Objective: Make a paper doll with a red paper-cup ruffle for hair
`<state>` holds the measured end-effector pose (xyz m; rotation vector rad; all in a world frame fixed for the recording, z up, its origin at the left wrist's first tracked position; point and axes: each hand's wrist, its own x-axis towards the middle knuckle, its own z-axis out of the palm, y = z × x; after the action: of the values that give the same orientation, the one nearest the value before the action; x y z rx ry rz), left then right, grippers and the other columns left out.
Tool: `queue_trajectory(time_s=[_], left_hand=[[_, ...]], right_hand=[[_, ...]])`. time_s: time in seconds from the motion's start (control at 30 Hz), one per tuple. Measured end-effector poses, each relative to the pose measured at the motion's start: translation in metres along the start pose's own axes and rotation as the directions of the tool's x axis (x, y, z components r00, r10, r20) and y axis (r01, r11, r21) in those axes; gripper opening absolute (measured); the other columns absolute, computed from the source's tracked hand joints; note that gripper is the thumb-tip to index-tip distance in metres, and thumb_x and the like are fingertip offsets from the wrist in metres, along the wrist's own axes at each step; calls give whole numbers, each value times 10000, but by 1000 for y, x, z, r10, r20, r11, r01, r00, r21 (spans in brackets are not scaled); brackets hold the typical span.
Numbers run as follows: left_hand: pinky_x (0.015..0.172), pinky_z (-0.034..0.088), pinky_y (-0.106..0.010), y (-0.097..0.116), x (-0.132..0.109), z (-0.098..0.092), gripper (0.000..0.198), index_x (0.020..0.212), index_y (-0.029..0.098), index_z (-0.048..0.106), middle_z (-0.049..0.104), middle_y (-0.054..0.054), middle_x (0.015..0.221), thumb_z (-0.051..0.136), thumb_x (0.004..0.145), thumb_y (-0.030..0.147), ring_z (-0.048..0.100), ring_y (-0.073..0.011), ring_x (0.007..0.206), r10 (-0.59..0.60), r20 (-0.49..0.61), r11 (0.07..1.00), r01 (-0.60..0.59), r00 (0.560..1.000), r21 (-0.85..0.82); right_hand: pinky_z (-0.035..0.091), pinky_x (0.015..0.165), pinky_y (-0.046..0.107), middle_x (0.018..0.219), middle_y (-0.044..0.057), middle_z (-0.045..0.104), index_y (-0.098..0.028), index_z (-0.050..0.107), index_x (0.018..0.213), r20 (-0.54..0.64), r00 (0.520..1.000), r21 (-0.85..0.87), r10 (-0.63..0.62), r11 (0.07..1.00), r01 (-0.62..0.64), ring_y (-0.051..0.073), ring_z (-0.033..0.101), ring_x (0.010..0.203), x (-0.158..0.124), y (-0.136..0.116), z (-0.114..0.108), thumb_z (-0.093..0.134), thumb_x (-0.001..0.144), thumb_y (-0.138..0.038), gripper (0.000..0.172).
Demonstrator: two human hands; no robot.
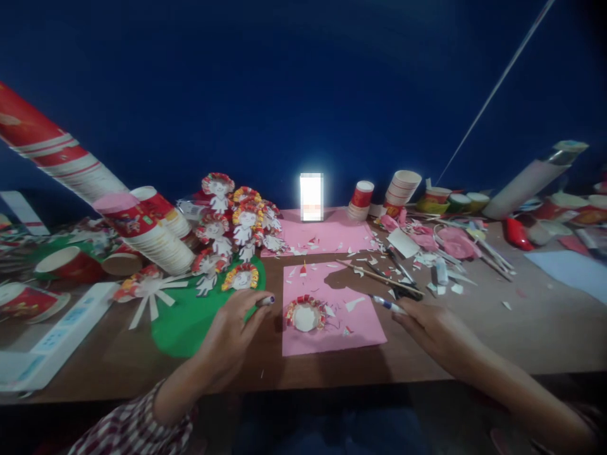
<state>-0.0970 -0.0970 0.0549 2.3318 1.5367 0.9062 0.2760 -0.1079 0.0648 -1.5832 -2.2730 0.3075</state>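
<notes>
In my right hand (424, 323) is a white marker pen (387, 304), its tip pointing left over the right side of a pink sheet (303, 344). My left hand (232, 325), fingers closed, pinches a small pen cap (265, 301) with a dark end, left of that sheet. Between my hands lies a paper-cup cutout (306, 316) with a round white middle and a curled red and gold rim. Neither hand touches it. Paper scraps (355, 304) and a pointed red piece (303, 270) lie on the same sheet.
Finished paper-cup figures (246, 221) crowd a green round sheet (180, 332) at left. A long stack of nested paper cups (137, 227) leans beside them. Toward the back stands a bright, blurred-out screen (312, 197). Scissors (401, 265), sticks (379, 277) and pink scraps (458, 243) lie right.
</notes>
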Motion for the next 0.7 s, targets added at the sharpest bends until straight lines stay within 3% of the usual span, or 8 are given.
queue_trajectory(time_s=[0.2, 0.33, 0.4, 0.5, 0.6, 0.7], left_hand=[[793, 525, -297, 6, -2, 17, 229, 1024, 211, 649, 706, -41, 974, 478, 939, 337, 650, -183, 909, 57, 65, 998, -56, 996, -28], [803, 534, -290, 9, -4, 27, 231, 1031, 212, 646, 712, -32, 976, 509, 924, 364, 661, -182, 907, 42, 51, 998, -40, 998, -43], [795, 538, -287, 14, -5, 30, 220, 989, 209, 649, 712, -30, 944, 527, 916, 376, 664, -185, 897, 35, 38, 999, -33, 999, -38], [792, 535, -292, 22, -5, 33, 188, 955, 205, 642, 706, -29, 892, 550, 905, 361, 657, -192, 895, 118, -5, 992, -118, 993, -36], [796, 524, -291, 30, -3, 37, 117, 958, 203, 633, 692, -30, 879, 562, 901, 276, 642, -176, 867, 248, -3, 966, -248, 969, -67], [882, 500, -334, 40, -2, 44, 133, 999, 195, 636, 683, -44, 914, 575, 882, 178, 624, -173, 893, 374, -7, 923, -373, 927, -90]], right_hand=[[376, 560, 244, 668, 17, 549, -187, 553, 765, 192, 980, 420, -46, 906, -40, 134, 492, 608, 8, -24, 0, 364, 970, -439, 376], [317, 456, 199, 593, -50, 421, -166, 542, 865, 380, 924, 738, -45, 617, -274, 74, 368, 482, 6, -25, 8, 329, 974, -523, 430], [265, 412, 185, 567, -71, 380, -163, 532, 861, 428, 903, 805, -41, 470, -361, 58, 313, 444, 5, -25, 12, 364, 952, -560, 440], [211, 389, 177, 556, -79, 363, -165, 527, 847, 459, 887, 848, -46, 321, -422, 50, 279, 433, 5, -27, 14, 435, 916, -583, 433], [183, 393, 181, 553, -83, 356, -165, 524, 839, 477, 878, 859, -46, 233, -455, 44, 261, 430, 6, -29, 14, 470, 899, -584, 427], [183, 405, 189, 549, -87, 348, -166, 515, 837, 478, 878, 862, -36, 210, -461, 45, 269, 430, 5, -30, 15, 469, 900, -583, 425]])
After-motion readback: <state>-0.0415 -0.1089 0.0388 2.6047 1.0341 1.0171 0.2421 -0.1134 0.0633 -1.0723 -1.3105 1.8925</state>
